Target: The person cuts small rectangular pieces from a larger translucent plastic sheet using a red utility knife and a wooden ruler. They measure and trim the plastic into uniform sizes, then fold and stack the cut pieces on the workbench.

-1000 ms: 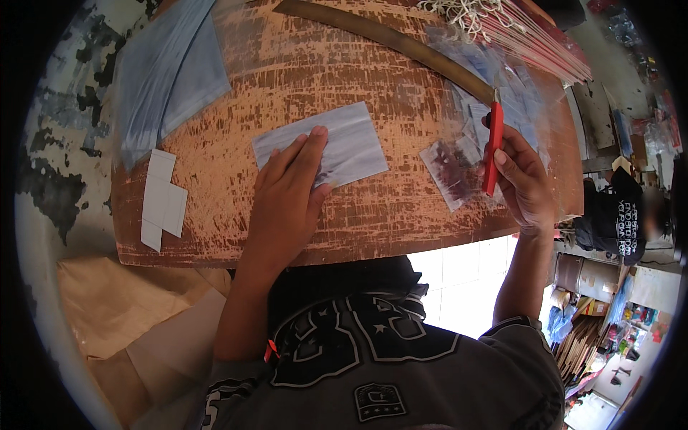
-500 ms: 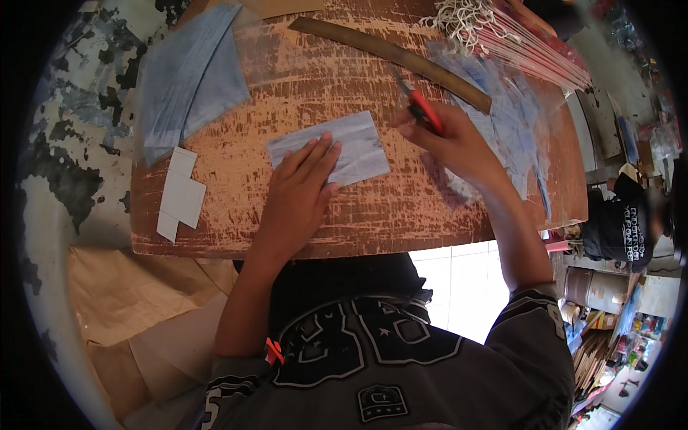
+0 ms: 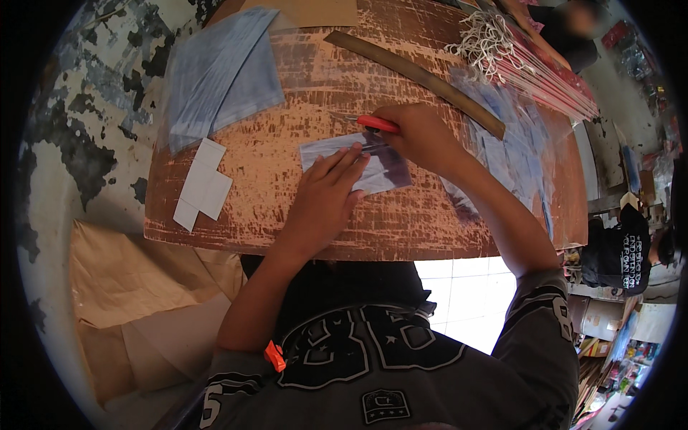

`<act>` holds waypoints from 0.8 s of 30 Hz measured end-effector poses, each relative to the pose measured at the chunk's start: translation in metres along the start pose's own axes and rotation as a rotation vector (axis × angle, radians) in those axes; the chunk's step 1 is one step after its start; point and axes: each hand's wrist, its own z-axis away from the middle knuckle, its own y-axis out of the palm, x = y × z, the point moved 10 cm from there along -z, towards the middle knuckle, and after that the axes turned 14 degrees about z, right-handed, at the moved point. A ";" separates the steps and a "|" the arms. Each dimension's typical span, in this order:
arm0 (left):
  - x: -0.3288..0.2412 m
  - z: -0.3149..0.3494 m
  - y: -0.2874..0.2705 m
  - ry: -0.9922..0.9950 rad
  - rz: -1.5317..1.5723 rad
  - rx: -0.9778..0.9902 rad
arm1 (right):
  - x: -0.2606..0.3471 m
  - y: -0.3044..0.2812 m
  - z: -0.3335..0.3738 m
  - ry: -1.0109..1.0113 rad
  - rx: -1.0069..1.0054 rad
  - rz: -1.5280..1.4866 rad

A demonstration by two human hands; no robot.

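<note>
A small rectangular bluish-grey plastic sheet (image 3: 383,178) lies on the worn brown table. My left hand (image 3: 324,195) rests flat over the left part of it, fingers stretched out and pressing on its surface. In my right hand (image 3: 424,140) is a red cutter knife (image 3: 378,125), gripped in closed fingers just above the sheet's far edge. The knife points left, and its thin blade is hard to make out. A shadow from my right hand falls across the sheet's right part.
Larger translucent blue sheets (image 3: 247,86) lie far left, with a white cut-out card (image 3: 203,186) nearer. A long brown strip (image 3: 419,74) crosses the far side. Blue plastic pieces (image 3: 510,147) and pink sticks with white strings (image 3: 541,75) are at right. Another person's arm (image 3: 536,32) reaches in beyond them.
My right hand has moved left with the knife, from right of the sheet to its far edge, and the knife has turned to point left. My left hand stays on the sheet.
</note>
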 end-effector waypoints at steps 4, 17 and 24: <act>0.000 0.001 0.001 -0.004 -0.006 0.000 | 0.003 0.001 -0.005 -0.070 -0.046 0.093; 0.000 0.000 0.001 0.000 -0.036 0.005 | -0.007 0.020 -0.042 -0.064 0.289 0.029; 0.000 -0.001 0.001 0.009 -0.043 0.022 | -0.001 0.019 -0.038 -0.215 0.141 0.113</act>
